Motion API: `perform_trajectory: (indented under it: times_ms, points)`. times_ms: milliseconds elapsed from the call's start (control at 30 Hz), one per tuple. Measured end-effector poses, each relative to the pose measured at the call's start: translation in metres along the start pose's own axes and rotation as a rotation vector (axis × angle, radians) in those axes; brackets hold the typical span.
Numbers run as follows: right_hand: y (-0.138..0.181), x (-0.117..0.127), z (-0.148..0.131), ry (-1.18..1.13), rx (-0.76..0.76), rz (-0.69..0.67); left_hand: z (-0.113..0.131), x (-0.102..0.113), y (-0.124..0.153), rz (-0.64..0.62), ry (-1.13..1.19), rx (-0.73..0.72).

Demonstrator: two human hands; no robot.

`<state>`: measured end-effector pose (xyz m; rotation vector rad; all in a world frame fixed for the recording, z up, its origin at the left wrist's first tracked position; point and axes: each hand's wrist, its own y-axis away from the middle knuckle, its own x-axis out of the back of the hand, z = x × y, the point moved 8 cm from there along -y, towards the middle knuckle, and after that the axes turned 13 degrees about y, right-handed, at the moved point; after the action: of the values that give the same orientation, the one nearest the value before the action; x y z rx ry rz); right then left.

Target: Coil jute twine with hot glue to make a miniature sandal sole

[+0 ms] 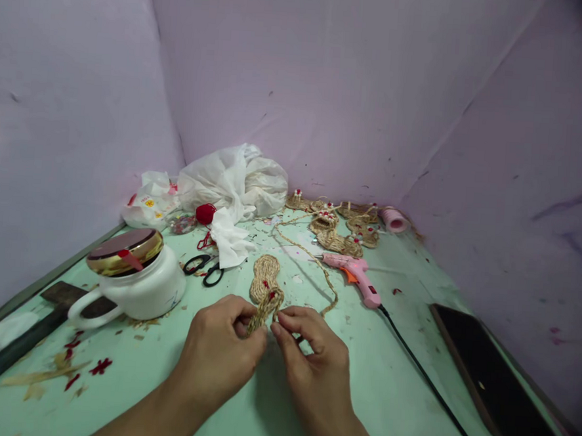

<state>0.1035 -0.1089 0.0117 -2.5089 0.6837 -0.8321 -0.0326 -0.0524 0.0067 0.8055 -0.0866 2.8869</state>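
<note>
My left hand (pixel 227 339) is closed around a small coiled piece of braided jute (pixel 272 300), held just above the table. Close by on the right, my right hand (pixel 315 354) pinches the jute cord (pixel 333 293) at the edge of that piece. From there the cord runs back across the table in a loose curve. Just beyond the fingers lies a flat, sole-shaped jute coil (pixel 267 269), its near end partly hidden by the held piece. A bit of red shows where the two pieces overlap.
To the right lie a pink glue gun (pixel 359 271) with a black cable and a dark phone (pixel 498 382). Black scissors (pixel 204 268), a lidded white mug (pixel 151 288) and a hammer (pixel 43 321) are at left. Jute slippers (pixel 339 241) and white bags (pixel 234 178) line the back.
</note>
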Motion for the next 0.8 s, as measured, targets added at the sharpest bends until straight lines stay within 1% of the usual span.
perform_trajectory:
  times_ms: [67, 133, 233, 300, 367, 433, 500, 567, 633, 733, 800]
  points:
    - [0.003, -0.004, 0.001, 0.029, 0.001, -0.045, -0.001, 0.000, 0.000, 0.006, 0.024, 0.000]
    - [0.004, -0.006, 0.002, 0.050, -0.001, -0.066, 0.003, 0.001, 0.000, 0.004, 0.071, -0.055]
    - [0.001, -0.005, 0.009, 0.055, -0.070, -0.073, 0.009, -0.001, 0.001, -0.060, 0.139, -0.169]
    - [-0.001, -0.005, 0.014, 0.038, -0.123, -0.100, 0.009, -0.003, 0.000, -0.092, 0.137, -0.187]
    - [-0.002, -0.004, 0.017, 0.018, -0.142, -0.127, 0.004, -0.004, -0.004, -0.101, 0.118, -0.145]
    - [0.000, -0.003, 0.018, 0.002, -0.127, -0.163, -0.002, -0.006, -0.007, -0.125, 0.097, -0.094]
    - [0.006, -0.002, 0.019, -0.026, -0.109, -0.201, -0.005, -0.010, -0.008, -0.167, 0.035, -0.076]
    - [0.012, -0.004, 0.022, -0.074, -0.119, -0.245, -0.005, -0.014, -0.007, -0.197, -0.070, -0.098]
    - [0.018, -0.006, 0.027, -0.126, -0.165, -0.298, -0.003, -0.018, -0.003, -0.205, -0.154, -0.137]
    - [0.024, -0.009, 0.031, -0.161, -0.217, -0.369, -0.001, -0.022, 0.000, -0.179, -0.187, -0.166]
    - [0.024, -0.007, 0.028, -0.128, -0.194, -0.408, 0.001, -0.025, 0.001, -0.158, -0.187, -0.183]
